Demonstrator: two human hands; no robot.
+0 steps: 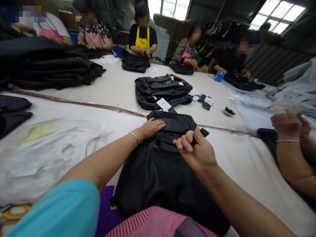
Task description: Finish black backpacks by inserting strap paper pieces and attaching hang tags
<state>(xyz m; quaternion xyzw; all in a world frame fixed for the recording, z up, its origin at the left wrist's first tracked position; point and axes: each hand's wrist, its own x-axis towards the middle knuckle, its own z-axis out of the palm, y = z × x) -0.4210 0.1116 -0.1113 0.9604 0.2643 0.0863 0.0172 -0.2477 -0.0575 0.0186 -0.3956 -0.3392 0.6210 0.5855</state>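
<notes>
A black backpack (163,177) lies on the table in front of me, its lower end against my pink apron. My left hand (153,127) rests flat on its upper left part, fingers stretched out and holding nothing. Over the right side of the bag, my right hand (197,146) is closed around a small black object (204,132). Only a blunt end of that object sticks out above the fist, so its kind is hidden. A strap buckle (158,138) shows on the bag between the two hands.
Stacked black bags (163,90) with paper tags lie just beyond. A larger bag pile (49,65) stands at left, above crumpled clear plastic (49,158). Scissors (16,211) lie at lower left. A co-worker's hand (286,125) is close at right; several people work across the table.
</notes>
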